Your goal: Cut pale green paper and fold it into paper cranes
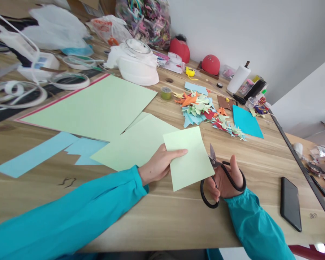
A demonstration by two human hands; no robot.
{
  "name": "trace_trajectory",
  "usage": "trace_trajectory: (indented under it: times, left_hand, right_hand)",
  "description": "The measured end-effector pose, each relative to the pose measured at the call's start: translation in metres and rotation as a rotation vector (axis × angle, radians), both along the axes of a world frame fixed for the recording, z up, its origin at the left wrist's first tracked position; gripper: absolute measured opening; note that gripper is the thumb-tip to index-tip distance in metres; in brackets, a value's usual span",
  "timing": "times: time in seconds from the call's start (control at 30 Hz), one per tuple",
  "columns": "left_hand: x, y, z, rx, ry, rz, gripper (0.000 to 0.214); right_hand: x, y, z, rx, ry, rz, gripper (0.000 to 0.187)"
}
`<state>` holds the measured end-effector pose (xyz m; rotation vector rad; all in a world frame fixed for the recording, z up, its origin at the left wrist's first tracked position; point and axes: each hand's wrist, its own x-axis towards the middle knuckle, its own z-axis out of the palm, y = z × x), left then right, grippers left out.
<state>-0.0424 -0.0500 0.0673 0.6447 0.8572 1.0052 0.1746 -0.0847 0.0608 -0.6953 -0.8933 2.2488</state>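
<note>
Pinching a pale green square (191, 171) by its left side, thumb on top and fingers behind, our left grip (158, 162) is closed on the paper and holds it above the worktop (165, 224). Just beside it, our right grip (223, 183) curls loosely round the black-handled scissors (216, 164), thumb through one loop and fingers at the other, handles spread; one blade points toward twelve o'clock at the square's right edge, and we cannot tell whether it touches. Reckoning from the square, we have a larger pale green sheet (137, 144) close by at ten o'clock, with a big pale green panel (94, 108), edged in red, beyond it. Light blue strips (38, 155) lie at nine o'clock. Between twelve and one o'clock we see a heap of folded paper pieces (199, 108) in orange, green, blue and red, and at two o'clock a bright blue sheet (247, 121). Our phone (291, 204) lies near four o'clock. Farther out, a green spool (166, 93) sits at eleven o'clock and a white roll (238, 78) leans at one.
</note>
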Motion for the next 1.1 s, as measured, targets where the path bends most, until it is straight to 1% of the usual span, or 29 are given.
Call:
trace_trajectory:
  times: [0.1,0.2,0.27,0.37,0.47,0.6,0.7,0.83,0.97,1.1]
  left_hand:
    - [0.0004,0.0007,-0.0011,0.016,-0.001,0.030,0.054]
    - [0.0000,0.0012,-0.0022,0.022,-0.006,0.035,0.055]
    - [-0.0004,0.0009,-0.0019,0.011,-0.008,0.014,0.053]
    - [-0.0007,-0.0006,0.0001,-0.014,-0.015,-0.053,0.051]
    - [-0.0005,-0.0023,0.0018,-0.021,-0.030,-0.088,0.052]
    - [-0.0006,-0.0022,0.0013,-0.020,-0.029,-0.082,0.053]
    - [-0.0009,-0.0004,0.0001,-0.032,-0.025,-0.051,0.054]
    - [-0.0011,0.0014,-0.0008,-0.038,-0.025,-0.015,0.055]
    - [-0.0005,-0.0005,-0.0006,-0.056,-0.030,-0.059,0.053]
    - [0.0015,-0.0054,0.0010,-0.067,-0.069,-0.137,0.051]
  right_hand:
    - [-0.0006,-0.0003,0.0017,0.009,-0.012,-0.033,0.089]
    - [-0.0009,-0.0009,0.0018,0.010,-0.002,-0.035,0.086]
    - [-0.0009,-0.0015,0.0013,-0.002,0.005,-0.011,0.086]
    - [-0.0002,-0.0025,-0.0001,-0.021,0.033,0.043,0.088]
    - [0.0006,-0.0031,-0.0013,-0.028,0.045,0.058,0.088]
    - [-0.0001,-0.0024,-0.0004,-0.014,-0.017,0.011,0.089]
    - [-0.0009,-0.0008,0.0018,0.012,-0.071,-0.042,0.090]
    - [-0.0002,0.0010,0.0034,0.021,-0.067,-0.056,0.092]
    - [0.0009,0.0003,0.0026,-0.017,-0.019,-0.006,0.095]
    - [0.0016,-0.0025,0.0003,-0.031,0.032,0.002,0.087]
